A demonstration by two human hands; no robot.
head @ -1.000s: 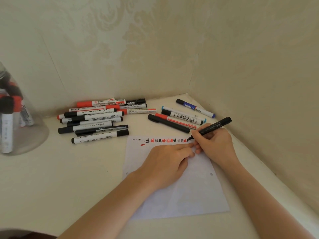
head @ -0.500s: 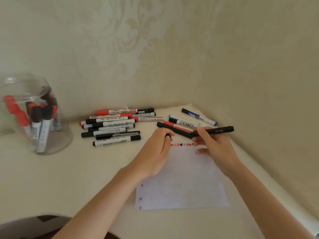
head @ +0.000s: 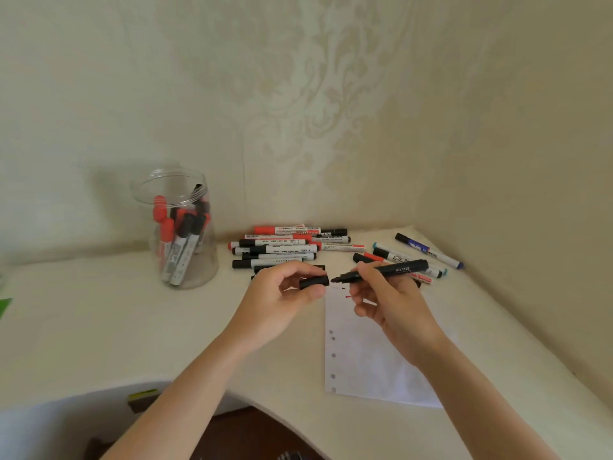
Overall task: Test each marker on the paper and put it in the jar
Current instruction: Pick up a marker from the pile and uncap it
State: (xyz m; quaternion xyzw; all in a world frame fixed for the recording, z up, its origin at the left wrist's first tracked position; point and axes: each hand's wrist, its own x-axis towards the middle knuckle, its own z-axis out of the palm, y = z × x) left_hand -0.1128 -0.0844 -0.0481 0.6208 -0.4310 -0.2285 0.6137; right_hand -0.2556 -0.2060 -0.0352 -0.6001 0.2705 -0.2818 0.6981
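A cream worktop (head: 99, 327) is carrying a clear jar (head: 180, 234) standing far left, a pile of markers (head: 282, 249) lying at the far middle, more markers (head: 418, 257) lying far right, and a punched paper (head: 365, 366) lying near right.

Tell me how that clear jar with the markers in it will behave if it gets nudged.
The clear jar widens toward its base, so it probably resists tipping. It looks like thin plastic, likely light, so a nudge may slide it on the smooth table. The markers inside lean loosely and would likely rattle or shift.
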